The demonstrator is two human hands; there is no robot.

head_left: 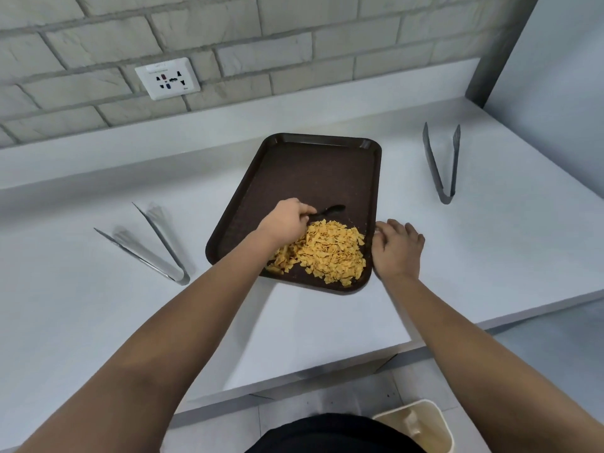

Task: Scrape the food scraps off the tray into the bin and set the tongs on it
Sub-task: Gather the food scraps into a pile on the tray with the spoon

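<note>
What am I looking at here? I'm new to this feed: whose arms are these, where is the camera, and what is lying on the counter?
There is no machine: a person works with two bare hands, and the single picture comes from a wide-angle camera worn on the head, looking forward and down.

On the white counter lies a dark brown rectangular plastic tray with a heap of yellow-orange food scraps at its near end. The left hand grips a black scraping tool just behind the heap. The right hand rests with relaxed fingers against the tray's right edge.

Two pairs of grey metal tongs lie on the counter, off the tray: the left tongs and the right tongs. A cream plastic bin stands on the floor below the counter's edge. A white wall socket sits in the brick wall.
</note>
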